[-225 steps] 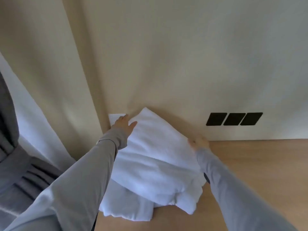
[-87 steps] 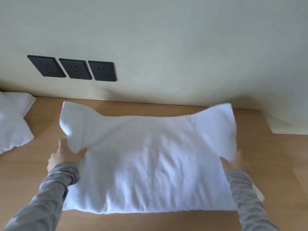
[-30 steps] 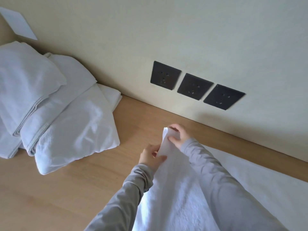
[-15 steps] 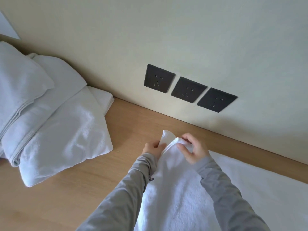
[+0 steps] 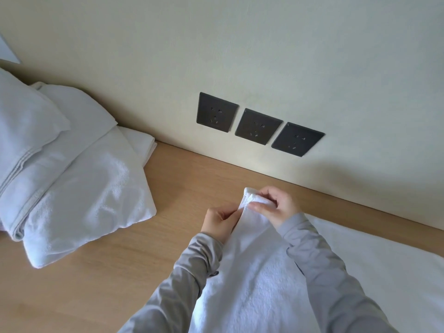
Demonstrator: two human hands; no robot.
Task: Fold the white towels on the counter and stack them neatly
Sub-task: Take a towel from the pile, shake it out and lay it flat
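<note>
Fingers (image 5: 260,207) of the left hand (image 5: 219,222) and right hand (image 5: 276,207) pinch the doubled corner of a white towel (image 5: 264,284) spread on the counter (image 5: 120,272) just in front of the wall sockets (image 5: 258,126). This looks like matching corners mid-fold. Next, the pinched end should be carried across evenly, edges flush, before the towel joins the pile of towels (image 5: 84,188) left of the sockets.

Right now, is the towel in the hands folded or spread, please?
The towel is partly folded: left hand and right hand pinch its doubled corner; the rest lies flat.
</note>
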